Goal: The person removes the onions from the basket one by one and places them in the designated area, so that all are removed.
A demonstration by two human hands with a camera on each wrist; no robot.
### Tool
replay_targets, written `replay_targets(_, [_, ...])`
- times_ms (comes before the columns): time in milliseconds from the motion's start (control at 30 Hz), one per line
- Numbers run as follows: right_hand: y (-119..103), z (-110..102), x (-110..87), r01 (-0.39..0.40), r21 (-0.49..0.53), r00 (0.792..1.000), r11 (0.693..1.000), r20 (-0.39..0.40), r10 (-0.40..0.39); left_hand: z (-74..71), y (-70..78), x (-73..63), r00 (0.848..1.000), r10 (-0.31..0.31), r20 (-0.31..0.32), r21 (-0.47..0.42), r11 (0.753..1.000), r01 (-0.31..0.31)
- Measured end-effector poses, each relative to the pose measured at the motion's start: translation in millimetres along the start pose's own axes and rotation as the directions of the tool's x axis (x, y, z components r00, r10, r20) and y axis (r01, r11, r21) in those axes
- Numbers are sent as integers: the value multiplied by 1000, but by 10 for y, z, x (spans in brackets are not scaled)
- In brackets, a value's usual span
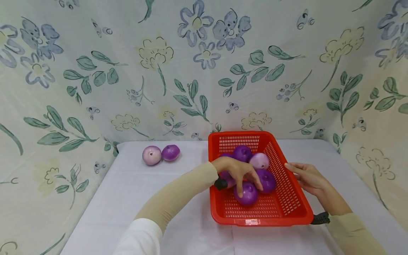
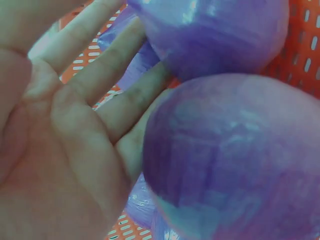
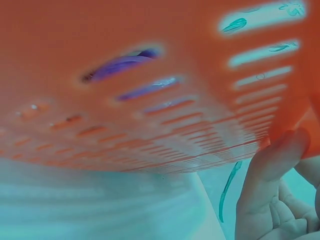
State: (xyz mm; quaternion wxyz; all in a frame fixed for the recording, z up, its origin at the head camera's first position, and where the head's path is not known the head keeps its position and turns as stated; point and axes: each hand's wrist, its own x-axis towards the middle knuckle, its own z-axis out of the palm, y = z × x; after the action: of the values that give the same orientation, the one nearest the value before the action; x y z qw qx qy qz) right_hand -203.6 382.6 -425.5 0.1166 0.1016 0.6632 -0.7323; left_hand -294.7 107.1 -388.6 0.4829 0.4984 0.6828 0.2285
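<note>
My left hand (image 1: 239, 171) reaches down into a red plastic basket (image 1: 220, 212), thumb and fingers spread about a purple onion (image 1: 248, 198) near the front. In the left wrist view its fingers (image 2: 107, 67) touch the upper onion (image 2: 220, 40), while another onion (image 2: 235, 160) sits close beside the hand. My right hand (image 1: 310, 179) grips the basket's right rim, the thumb (image 3: 280, 155) pressed on the red plastic. Around the left hand in the basket lie several more onions, including a dark purple one (image 1: 242, 153), a paler one (image 1: 259, 161) and one on the right (image 1: 267, 181).
Two onions, one pale (image 1: 151, 155) and one purple (image 1: 171, 152), stand side by side on the white table (image 1: 134, 187) left of the basket. A floral curtain (image 1: 178, 88) hangs behind the table and along its sides.
</note>
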Motion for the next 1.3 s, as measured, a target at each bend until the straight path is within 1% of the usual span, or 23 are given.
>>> replay_targets(67, [1,3,1,0,6,1000,1000,8,0,14,1,7,1000,1,13,-4,1000,-1])
replay_targets(200, [-1,7,-2,-4,10,1000,1000,17,4,33,11,21,999,-30,16,3,1000,30])
replay_targets(433, [7,-8,-4,-9,2,1000,1000,28,9,36,-2,58,999,-37,33,113,993,33])
replay_targets(567, [11,-16,-2,-5,-7,999,1000,32,6,43,-9,70,998,-57,27,143,988,52])
replay_targets(700, [12,-14,6,-10,-12,999,1000,32,10,57,-13,85,998,-60,36,165,985,53])
replay_targets(867, [11,-4,3,-7,-4,999,1000,33,7,77,-6,91,998,-43,45,164,986,35])
replay_targets(1033, [11,2,-4,-14,-11,1000,1000,26,14,76,12,70,1000,-19,20,140,990,16])
replay_targets(1200, [13,1,13,13,-62,1000,998,23,-12,38,48,27,999,27,-17,141,990,-24])
replay_targets(1300, [18,-8,22,28,-106,1000,994,12,-27,11,73,-1,999,41,-34,146,989,-36])
